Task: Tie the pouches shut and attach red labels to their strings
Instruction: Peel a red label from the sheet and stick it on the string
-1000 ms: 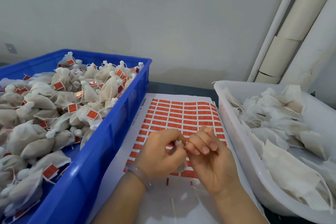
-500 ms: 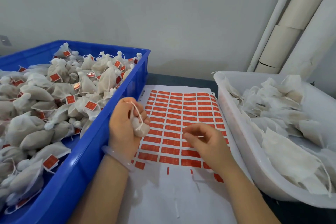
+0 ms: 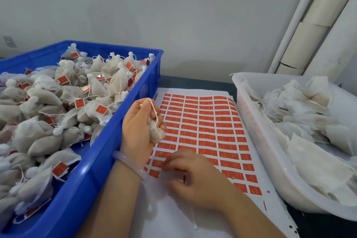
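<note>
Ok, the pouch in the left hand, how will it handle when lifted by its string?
Probably soft and saggy: the pouch bulges below the left hand, cloth creased. Likely light, since curled fingers alone carry it. Its string looks thin and limp, so it may swing.

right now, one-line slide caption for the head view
Left hand grips a pouch while the right hand works at the red label sheet, between blue crate and white tub.

Left hand (image 3: 139,127) raised, fingers curled round pouch (image 3: 157,133); right hand (image 3: 195,177) lower, palm down, fingers bent.
</note>
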`<state>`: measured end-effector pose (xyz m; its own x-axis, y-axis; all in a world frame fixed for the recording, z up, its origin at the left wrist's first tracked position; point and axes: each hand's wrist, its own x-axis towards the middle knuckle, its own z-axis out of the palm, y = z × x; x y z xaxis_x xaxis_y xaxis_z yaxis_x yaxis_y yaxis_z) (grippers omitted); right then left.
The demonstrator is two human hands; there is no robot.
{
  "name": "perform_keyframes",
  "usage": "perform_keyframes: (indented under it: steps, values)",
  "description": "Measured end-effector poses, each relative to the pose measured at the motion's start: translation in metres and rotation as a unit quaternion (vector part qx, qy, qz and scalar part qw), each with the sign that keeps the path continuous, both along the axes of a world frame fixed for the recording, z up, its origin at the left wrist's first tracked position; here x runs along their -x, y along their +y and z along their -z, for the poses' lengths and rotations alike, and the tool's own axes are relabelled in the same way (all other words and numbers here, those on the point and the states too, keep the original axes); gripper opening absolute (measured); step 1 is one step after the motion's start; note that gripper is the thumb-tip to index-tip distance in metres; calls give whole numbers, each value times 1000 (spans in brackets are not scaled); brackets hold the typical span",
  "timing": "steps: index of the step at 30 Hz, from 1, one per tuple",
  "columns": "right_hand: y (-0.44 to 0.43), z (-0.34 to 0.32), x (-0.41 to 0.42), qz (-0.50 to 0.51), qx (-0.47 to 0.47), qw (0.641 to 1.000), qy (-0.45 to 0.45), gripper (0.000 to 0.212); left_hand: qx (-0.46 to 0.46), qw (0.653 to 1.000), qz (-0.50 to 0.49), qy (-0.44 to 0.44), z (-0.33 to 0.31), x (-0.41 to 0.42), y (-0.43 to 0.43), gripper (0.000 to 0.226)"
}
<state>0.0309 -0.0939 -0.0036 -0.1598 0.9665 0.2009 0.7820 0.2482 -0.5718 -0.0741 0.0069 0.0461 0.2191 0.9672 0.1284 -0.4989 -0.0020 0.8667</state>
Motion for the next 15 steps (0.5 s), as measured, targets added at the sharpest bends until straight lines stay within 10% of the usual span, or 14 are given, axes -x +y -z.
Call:
perform_keyframes:
  steps: [15]
  values:
    - [25,-9,15,-36,-62,992,-100,17,-2,998,-49,-44,18,-13,8,51]
